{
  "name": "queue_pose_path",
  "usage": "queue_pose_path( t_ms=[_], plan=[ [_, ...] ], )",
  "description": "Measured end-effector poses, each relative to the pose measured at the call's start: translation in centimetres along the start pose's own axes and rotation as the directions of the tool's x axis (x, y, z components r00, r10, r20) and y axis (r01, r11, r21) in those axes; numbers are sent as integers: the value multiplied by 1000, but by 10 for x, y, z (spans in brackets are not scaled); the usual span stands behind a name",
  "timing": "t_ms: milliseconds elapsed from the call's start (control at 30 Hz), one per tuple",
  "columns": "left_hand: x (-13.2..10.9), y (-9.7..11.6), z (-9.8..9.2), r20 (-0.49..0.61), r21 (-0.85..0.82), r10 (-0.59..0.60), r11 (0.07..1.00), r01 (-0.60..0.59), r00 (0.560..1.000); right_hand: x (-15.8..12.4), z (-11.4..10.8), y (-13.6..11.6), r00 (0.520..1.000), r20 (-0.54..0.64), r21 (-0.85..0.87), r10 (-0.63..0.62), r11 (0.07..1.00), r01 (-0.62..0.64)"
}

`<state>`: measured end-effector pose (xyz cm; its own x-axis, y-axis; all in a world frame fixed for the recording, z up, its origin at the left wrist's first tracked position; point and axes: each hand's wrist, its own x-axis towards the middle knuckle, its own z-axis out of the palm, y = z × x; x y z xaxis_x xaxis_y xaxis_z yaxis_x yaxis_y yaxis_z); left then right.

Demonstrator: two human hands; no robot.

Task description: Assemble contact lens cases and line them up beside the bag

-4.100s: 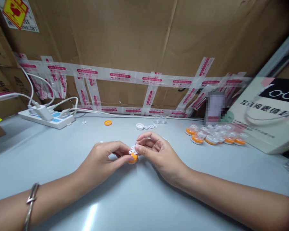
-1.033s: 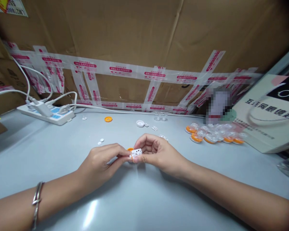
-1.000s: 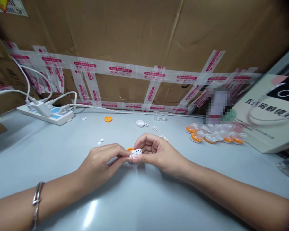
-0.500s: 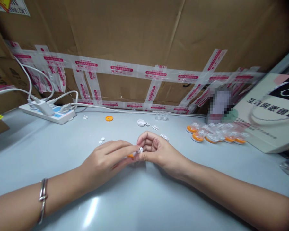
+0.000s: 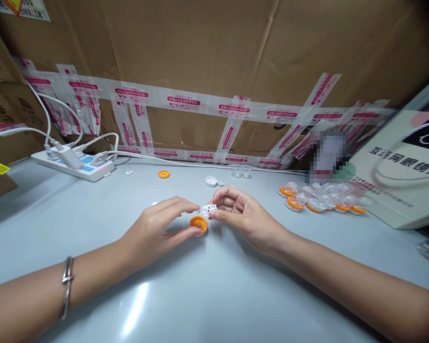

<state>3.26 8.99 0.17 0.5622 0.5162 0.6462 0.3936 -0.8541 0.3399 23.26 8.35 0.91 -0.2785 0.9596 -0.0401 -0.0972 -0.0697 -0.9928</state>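
My left hand (image 5: 166, 221) has its thumb on the lower rim of a small round orange piece (image 5: 198, 223), with its index fingertip just above. A clear plastic part (image 5: 203, 213) lies right by the orange piece; whether they are joined, I cannot tell. Between the thumb and index finger of my right hand (image 5: 238, 209) is a small white perforated piece (image 5: 210, 207) against the clear part. The other right fingers are curled in. Both hands meet just above the grey table.
Several orange-and-white round pieces with clear tops (image 5: 316, 202) are grouped at right. Behind the hands lie an orange ring (image 5: 164, 175), a white round cap (image 5: 210, 181) and clear round parts (image 5: 241, 172). A power strip (image 5: 93, 172) sits back left; cardboard (image 5: 200, 43) stands behind.
The held piece has turned, so its orange face and white perforated part now show. My left fingers have spread wider from the thumb. The view has shifted slightly.
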Motion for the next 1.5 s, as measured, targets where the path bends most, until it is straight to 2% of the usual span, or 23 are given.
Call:
queue_pose_path(
  t_ms=[167, 333, 533, 700, 800, 900, 1000, 1133, 1267, 1500],
  plan=[
    [-2, -5, 2, 149, -15, -195, 980, 199, 969, 5, -7, 2, 1000, -14, -41, 11, 999, -12],
    [-2, -6, 6, 207, -84, -263, 955, 285, 942, 7, -7, 5, 999, 24, -23, 21, 1000, -20],
    [-1, 0, 3, 112, -113, -269, 953, 281, 957, 4, -3, 6, 996, 89, 18, 3, 1000, -5],
    [-1, 2, 1, 25, -93, -239, 966, 241, 971, 0, 0, 6, 996, 88, 3, -23, 1000, 23],
    [-1, 0, 1, 45, -83, -205, 975, 208, 978, 0, 0, 5, 998, 35, -36, -43, 998, 44],
    [-1, -2, 2, 102, -43, -220, 973, 226, 970, 3, -4, 4, 996, -39, -144, -83, 987, 76],
    [-2, -4, 4, 170, 5, -274, 961, 278, 946, 5, -7, 4, 993, -21, -303, -117, 947, 105],
    [-3, -3, 7, 242, -26, -307, 946, 322, 921, 4, -5, 4, 980, 81, -462, -181, 865, 198],
    [-3, -3, 9, 259, -75, -315, 936, 344, 913, 2, -1, 8, 946, 177, -516, -271, 793, 323],
    [-4, -5, 11, 273, -113, -336, 919, 377, 901, 3, 0, 11, 897, 267, -583, -353, 682, 442]
  ],
)
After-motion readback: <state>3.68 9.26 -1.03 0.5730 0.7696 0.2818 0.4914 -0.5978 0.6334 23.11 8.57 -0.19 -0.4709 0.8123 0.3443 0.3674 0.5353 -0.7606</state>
